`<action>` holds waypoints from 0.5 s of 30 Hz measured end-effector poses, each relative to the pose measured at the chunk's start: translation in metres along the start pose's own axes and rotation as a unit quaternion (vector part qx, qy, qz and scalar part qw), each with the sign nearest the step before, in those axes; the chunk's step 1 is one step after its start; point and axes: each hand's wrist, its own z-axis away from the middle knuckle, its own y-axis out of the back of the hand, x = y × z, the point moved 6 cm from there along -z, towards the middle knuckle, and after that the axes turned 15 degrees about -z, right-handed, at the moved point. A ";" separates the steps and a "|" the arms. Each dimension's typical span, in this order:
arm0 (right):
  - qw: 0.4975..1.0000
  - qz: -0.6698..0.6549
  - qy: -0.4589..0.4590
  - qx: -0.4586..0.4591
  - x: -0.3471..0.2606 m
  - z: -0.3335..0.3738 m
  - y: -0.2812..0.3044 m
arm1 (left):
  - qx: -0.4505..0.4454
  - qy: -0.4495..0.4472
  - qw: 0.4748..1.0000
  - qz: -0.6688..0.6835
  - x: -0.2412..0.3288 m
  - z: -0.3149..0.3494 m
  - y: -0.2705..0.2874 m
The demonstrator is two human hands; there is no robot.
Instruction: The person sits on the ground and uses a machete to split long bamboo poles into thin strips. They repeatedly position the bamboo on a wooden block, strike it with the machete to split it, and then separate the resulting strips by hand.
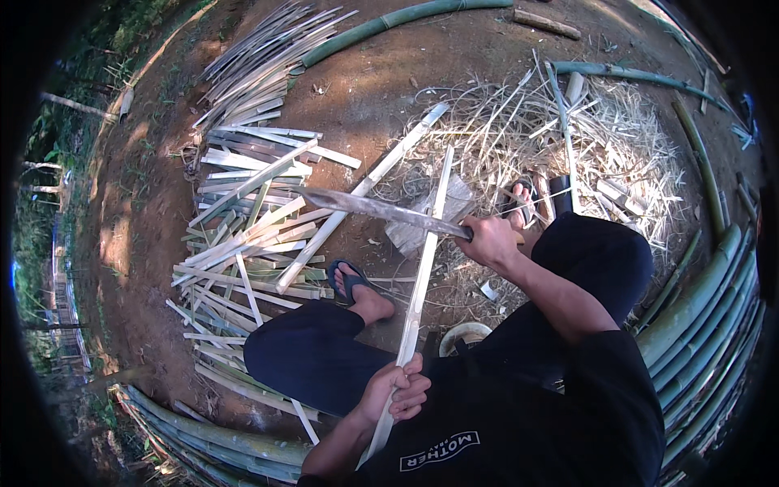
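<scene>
My left hand (395,391) is closed around the lower part of a long pale bamboo strip (423,272), which slants away from my body. In my right hand (492,242) is the handle of a machete. The machete's long blade (373,208) points left and lies across the strip's upper half; whether the edge bites into it I cannot tell. Below the strip's far end, a flat grey block (410,237) rests on the ground between my feet. A longer split bamboo piece (361,195) lies on the ground left of the strip.
Split bamboo strips (243,235) lie heaped on the left. Curly shavings (641,154) cover the ground at the far right. Green bamboo poles (698,316) are stacked at the right, and more poles (211,438) at the lower left. A long green pole (389,20) lies at the back.
</scene>
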 end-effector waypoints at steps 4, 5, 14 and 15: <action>0.995 -0.008 0.092 -0.033 -0.022 0.022 -0.005 | 0.017 0.013 1.000 0.008 -0.004 0.003 -0.002; 0.996 0.000 0.085 -0.010 -0.012 0.007 0.004 | 0.025 0.015 1.000 -0.007 -0.004 0.008 -0.005; 0.996 -0.028 0.081 -0.007 -0.014 0.010 0.001 | 0.019 -0.013 1.000 0.004 0.001 0.017 -0.011; 0.998 -0.023 0.051 0.016 -0.003 0.002 0.002 | 0.020 -0.018 0.999 0.027 0.004 0.015 -0.010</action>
